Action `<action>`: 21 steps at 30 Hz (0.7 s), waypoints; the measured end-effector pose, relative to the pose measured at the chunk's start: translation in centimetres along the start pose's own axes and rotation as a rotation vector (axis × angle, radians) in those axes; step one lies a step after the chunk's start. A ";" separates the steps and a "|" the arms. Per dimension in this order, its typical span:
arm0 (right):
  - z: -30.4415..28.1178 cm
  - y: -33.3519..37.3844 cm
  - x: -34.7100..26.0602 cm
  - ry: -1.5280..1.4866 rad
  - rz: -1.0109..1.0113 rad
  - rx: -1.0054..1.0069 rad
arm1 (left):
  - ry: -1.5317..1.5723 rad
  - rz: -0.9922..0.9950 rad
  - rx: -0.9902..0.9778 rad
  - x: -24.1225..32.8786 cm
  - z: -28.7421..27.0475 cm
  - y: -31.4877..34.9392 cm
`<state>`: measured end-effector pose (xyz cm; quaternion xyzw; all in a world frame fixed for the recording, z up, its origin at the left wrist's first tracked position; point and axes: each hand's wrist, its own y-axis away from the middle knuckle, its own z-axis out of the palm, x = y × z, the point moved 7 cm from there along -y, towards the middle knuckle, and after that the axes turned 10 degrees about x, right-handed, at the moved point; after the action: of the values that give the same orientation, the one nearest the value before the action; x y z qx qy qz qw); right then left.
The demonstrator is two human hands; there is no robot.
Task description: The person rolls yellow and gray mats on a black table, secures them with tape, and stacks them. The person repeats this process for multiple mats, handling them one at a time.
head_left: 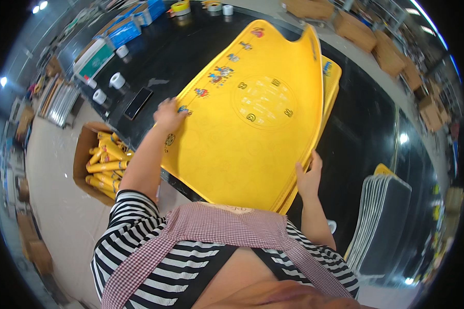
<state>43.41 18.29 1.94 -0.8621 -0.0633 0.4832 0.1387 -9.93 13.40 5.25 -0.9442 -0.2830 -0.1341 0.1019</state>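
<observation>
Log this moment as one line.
left hand: on mat left edge | right hand: gripping mat right edge | mat: on table

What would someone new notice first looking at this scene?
The big yellow mat spread over the glossy black table fills the middle of the view, with the left hand pressed on its left edge and the right hand gripping its right edge. At lower left, a cardboard box on the floor holds rolled yellow mats. At right, a stack of dark flat sheets stands out.
</observation>
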 end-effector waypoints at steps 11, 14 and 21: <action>0.8 9.0 -4.7 -0.516 0.642 -0.132 | 0.342 -0.233 -0.466 -6.8 1.9 -0.1; 0.5 9.5 -3.7 -0.613 0.947 -0.157 | 0.354 -0.213 -0.487 -6.0 2.4 0.1; 2.8 7.4 -3.8 -0.484 1.175 -0.088 | 0.532 -0.183 -0.451 -7.8 5.1 -0.6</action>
<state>38.86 10.84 1.47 -0.6242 0.3710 0.6568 -0.2034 -15.58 11.30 -1.90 -0.8458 -0.2931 -0.4427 -0.0516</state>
